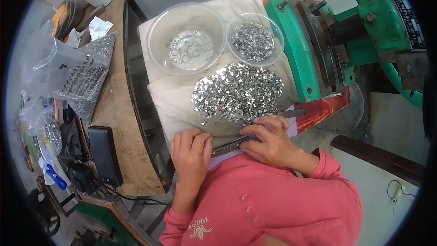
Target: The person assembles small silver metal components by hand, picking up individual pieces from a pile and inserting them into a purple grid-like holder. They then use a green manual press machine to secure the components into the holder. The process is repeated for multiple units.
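A narrow dark strip (pixel 226 148) with a row of small pieces along it lies at the cloth's near edge, close against my body. At its left end is my left hand (pixel 190 155), its fingers curled down together and their tips partly hidden. My right hand (pixel 272 142) grips the right end, thumb on the near side and bent index finger on the far side. Just beyond the hands spreads a heap of small shiny metal pieces (pixel 236 92) on the beige cloth (pixel 175 105).
Behind the heap stand a large clear bowl (pixel 157 36) with few pieces and a smaller bowl (pixel 252 41) full of metal pins. A green press (pixel 296 59) rises at right. The wooden table (pixel 111 105) at left bears a black power bank (pixel 105 155) and a plastic bag of parts (pixel 86 82).
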`<control>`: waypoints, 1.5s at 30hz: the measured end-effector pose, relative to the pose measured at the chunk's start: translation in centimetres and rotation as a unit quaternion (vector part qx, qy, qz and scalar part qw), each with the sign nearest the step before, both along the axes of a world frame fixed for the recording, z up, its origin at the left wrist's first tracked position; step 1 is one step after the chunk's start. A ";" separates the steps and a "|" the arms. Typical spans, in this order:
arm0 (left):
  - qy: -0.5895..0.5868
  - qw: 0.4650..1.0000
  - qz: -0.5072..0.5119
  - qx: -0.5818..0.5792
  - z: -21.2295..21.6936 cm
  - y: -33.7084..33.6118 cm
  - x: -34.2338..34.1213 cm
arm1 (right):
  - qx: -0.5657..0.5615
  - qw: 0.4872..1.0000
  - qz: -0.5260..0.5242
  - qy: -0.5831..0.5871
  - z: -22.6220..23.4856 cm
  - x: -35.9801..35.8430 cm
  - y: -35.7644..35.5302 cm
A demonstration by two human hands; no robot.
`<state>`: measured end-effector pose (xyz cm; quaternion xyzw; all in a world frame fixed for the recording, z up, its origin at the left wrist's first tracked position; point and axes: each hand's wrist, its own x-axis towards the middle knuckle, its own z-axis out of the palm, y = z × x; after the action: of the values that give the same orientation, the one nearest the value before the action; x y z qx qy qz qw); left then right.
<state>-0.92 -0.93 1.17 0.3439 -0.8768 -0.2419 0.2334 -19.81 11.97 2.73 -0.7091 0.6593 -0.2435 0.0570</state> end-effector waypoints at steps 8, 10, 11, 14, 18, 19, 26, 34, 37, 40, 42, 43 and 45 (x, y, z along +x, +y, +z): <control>0.010 1.000 0.009 0.021 -0.2 -0.1 0.8 | 0.012 0.999 -0.017 0.024 -0.2 0.2 -0.2; 0.015 1.000 0.002 0.026 -0.1 -0.1 0.7 | 0.018 1.000 -0.020 0.012 -0.1 -0.1 -0.2; 0.017 1.000 0.000 0.026 -0.1 0.0 0.7 | 0.020 1.000 -0.021 0.006 0.1 -0.3 -0.3; 0.024 0.999 -0.006 0.034 0.0 0.1 0.7 | 0.029 0.997 -0.069 -0.013 1.0 -1.6 0.2; 0.036 0.998 -0.034 0.048 0.0 0.5 0.6 | 0.027 0.994 -0.101 -0.025 1.1 -2.5 1.3; 0.040 0.997 -0.043 0.050 -0.1 0.7 0.5 | 0.027 0.994 -0.097 -0.030 1.0 -2.4 1.4; 0.058 0.988 -0.128 0.065 0.9 2.0 -2.0 | 0.030 0.995 -0.091 -0.040 0.3 -1.8 1.8; 0.010 0.984 -0.175 0.043 -0.1 3.1 -3.9 | 0.022 0.994 -0.098 -0.032 -0.1 -1.6 2.4; 0.010 0.984 -0.171 0.047 0.0 3.1 -3.8 | 0.022 0.995 -0.096 -0.035 -0.3 -1.5 2.5; 0.011 0.986 -0.153 0.058 0.0 3.0 -3.2 | 0.020 0.995 -0.088 -0.042 -0.4 -1.4 2.3; 0.011 0.987 -0.143 0.066 -0.1 2.8 -2.7 | 0.018 0.995 -0.083 -0.047 -0.4 -1.4 2.2; 0.010 0.988 -0.137 0.067 0.0 2.8 -2.3 | 0.012 0.996 -0.079 -0.049 -0.5 -1.4 2.1; 0.005 0.989 -0.130 0.069 0.0 2.8 -1.8 | 0.001 0.996 -0.072 -0.052 -0.9 -1.2 1.8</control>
<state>-2.77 1.87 1.19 0.2413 -0.8941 -0.3315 0.1804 -21.03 13.79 1.82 -0.6462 0.7050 -0.2826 0.0742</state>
